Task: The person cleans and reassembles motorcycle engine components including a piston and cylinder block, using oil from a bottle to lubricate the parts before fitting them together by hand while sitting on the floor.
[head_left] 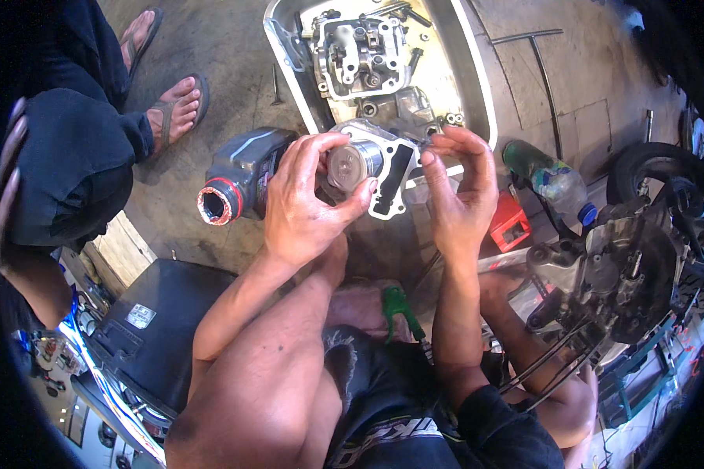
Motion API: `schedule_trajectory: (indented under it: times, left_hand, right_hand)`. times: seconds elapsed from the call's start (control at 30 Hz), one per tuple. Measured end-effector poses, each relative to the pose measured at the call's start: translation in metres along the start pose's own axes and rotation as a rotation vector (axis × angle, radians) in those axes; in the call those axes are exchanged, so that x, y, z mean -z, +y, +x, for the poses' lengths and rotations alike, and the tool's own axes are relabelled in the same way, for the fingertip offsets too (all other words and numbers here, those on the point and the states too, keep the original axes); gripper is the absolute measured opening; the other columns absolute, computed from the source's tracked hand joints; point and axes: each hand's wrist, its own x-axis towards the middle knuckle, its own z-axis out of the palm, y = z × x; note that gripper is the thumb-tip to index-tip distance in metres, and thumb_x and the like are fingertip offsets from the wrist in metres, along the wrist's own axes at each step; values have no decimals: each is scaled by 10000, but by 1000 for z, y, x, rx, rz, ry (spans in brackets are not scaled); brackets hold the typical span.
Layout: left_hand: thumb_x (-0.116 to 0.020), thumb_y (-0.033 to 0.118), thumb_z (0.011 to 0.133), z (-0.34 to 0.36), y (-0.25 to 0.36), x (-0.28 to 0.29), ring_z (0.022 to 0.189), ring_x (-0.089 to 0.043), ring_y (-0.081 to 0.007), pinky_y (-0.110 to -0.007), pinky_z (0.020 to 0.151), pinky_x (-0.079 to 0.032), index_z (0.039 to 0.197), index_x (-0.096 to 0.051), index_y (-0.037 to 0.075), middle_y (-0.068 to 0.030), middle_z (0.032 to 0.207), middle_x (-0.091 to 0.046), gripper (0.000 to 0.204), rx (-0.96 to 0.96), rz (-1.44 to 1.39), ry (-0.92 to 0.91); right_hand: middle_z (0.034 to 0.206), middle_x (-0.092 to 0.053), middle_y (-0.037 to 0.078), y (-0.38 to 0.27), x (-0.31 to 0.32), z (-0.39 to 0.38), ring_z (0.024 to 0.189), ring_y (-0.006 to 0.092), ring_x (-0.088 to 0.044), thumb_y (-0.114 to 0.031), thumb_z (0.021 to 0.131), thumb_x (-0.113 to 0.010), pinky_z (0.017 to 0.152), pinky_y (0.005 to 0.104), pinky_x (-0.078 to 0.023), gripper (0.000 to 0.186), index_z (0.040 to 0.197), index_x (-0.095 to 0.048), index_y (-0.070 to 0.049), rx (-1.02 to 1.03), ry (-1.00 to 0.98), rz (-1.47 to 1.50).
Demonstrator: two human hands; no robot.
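Location — engine repair workshop
Indicators — parts tray [444,86] with cylinder head [361,56] at 12 o'clock; T-handle wrench [533,37] at 2 o'clock; exposed engine assembly [602,270] and black tyre [624,168] at 3 o'clock.

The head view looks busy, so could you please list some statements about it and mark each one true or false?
1. The left hand is at the piston. True.
2. The cylinder head lies outside the white-rimmed tray. False: it lies inside.
3. The dark jug has a red ring at its neck. True.
4. The green bottle has a red cap. False: its cap is blue.
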Motion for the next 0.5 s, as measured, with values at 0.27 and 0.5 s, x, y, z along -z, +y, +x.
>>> schedule_trajectory:
  times: [0.27, 0.5]
  left_hand:
    - [-877, 231, 720, 5, 3, -12, 971, -638, -352, -438, 853, -535, 1122, -635, 45, -142, 1038, -629, 504, -148, 218, 41]
    - [-892, 219, 717, 7, 4, -16, 902, -640, -323, -416, 786, -534, 1089, -629, 32, -128, 991, -604, 493, -146, 263, 39]
  right_hand:
    - [994, -707, 86, 2, 6, 1, 903, 165, -677, 0, 895, -722, 823, 311, -523, 290, 1176, -647, -3, 3, -7, -49]
    - [993, -711, 92, 1, 9, 1, 903, 162, -679, -6, 902, -722, 814, 310, -523, 295, 1185, -638, -2, -32, 3, -11]
